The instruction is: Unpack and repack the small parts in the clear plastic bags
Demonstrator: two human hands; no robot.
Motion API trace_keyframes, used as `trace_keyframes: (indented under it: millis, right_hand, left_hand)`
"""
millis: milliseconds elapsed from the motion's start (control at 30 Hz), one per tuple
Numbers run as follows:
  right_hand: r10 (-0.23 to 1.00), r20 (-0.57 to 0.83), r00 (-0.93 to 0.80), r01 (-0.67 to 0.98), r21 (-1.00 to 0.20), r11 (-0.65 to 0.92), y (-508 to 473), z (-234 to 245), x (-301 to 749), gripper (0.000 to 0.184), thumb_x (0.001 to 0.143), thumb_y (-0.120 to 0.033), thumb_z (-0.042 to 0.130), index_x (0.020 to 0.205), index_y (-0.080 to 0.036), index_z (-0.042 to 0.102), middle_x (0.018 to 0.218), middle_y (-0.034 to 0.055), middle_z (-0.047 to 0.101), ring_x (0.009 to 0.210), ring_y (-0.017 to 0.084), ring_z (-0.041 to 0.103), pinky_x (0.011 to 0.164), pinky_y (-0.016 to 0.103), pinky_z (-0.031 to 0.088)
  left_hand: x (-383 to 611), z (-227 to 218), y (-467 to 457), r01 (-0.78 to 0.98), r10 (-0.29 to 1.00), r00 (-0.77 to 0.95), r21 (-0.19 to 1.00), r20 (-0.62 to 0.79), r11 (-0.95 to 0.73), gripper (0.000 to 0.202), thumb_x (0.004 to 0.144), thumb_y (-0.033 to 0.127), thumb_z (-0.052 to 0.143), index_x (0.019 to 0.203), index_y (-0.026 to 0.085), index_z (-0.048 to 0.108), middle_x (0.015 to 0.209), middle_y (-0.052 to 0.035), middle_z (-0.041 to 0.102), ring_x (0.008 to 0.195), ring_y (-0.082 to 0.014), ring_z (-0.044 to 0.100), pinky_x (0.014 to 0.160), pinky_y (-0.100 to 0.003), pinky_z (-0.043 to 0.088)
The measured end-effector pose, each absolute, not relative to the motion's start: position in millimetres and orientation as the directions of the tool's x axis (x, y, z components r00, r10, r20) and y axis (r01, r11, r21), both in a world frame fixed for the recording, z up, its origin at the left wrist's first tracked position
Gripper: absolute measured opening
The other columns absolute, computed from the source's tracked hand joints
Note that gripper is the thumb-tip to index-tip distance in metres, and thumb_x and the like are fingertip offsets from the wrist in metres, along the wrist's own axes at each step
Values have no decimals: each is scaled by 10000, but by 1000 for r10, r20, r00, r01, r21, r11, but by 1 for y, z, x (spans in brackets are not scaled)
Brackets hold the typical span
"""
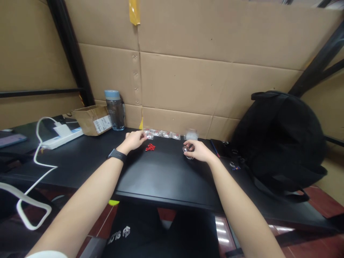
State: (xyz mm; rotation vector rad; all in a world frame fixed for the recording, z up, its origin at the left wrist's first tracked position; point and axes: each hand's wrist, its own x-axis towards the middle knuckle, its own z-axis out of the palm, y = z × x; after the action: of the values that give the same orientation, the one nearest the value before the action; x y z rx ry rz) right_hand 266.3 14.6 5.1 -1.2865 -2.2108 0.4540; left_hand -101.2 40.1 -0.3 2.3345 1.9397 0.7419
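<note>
My left hand (pixel 134 140), with a dark watch on its wrist, has its fingers pinched at the left end of a row of small clear plastic packets (pixel 166 134) with red bits inside. Just in front of that hand lies a little pile of red pieces (pixel 150 147) on the black table. My right hand (pixel 199 150) is closed around a small round, clear, shiny container (pixel 186 149) at the table's surface; the fingers cover part of it. Behind it stands a small clear box (pixel 191 135) with something whitish in it.
A black backpack (pixel 279 139) fills the right side, with a keyring-like item (pixel 234 166) beside it. To the left are a water bottle (pixel 115 113), an open cardboard box (pixel 92 120), a white power strip (pixel 63 139) and its cable. A cardboard wall (pixel 182 82) stands behind.
</note>
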Motion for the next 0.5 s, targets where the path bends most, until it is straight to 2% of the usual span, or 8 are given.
trace_keyframes:
  millis: [100, 167, 367, 500]
  right_hand:
    - [860, 321, -396, 631, -585, 509, 13, 3, 258, 417, 717, -261, 817, 1114, -210, 699, 1034, 51, 712, 768, 152, 651, 738, 297, 538]
    - [846, 362, -392, 572, -624, 532, 12, 0, 251, 441, 716, -275, 818, 1133, -216, 688, 1071, 56, 705, 783, 155, 654, 732, 299, 544]
    - [800, 471, -371, 352, -726, 591, 7, -2, 230, 488, 753, -335, 791, 1209, -230, 648, 1188, 85, 681, 863, 181, 669, 672, 290, 545]
    - [797, 494, -348, 305, -744, 595, 1, 2, 223, 488, 750, -335, 793, 1205, -237, 646, 1212, 90, 679, 885, 189, 675, 669, 289, 540]
  left_hand:
    - [-86, 5, 33, 796, 872, 215, 438, 439, -417, 223, 908, 441, 597, 904, 238, 688, 985, -31, 772, 905, -231, 700, 814, -320, 472]
    - [-71, 8, 26, 724, 824, 264, 461, 502, -513, 184, 890, 404, 636, 918, 229, 687, 994, -23, 771, 887, -212, 700, 817, -310, 481]
    - [-35, 11, 7, 612, 703, 377, 408, 603, -678, 157, 905, 361, 663, 980, 246, 739, 952, -8, 780, 918, -201, 707, 882, -318, 477]
    - [-25, 9, 3, 593, 670, 411, 377, 618, -712, 139, 915, 342, 663, 942, 235, 747, 929, -22, 776, 914, -210, 699, 863, -326, 473]
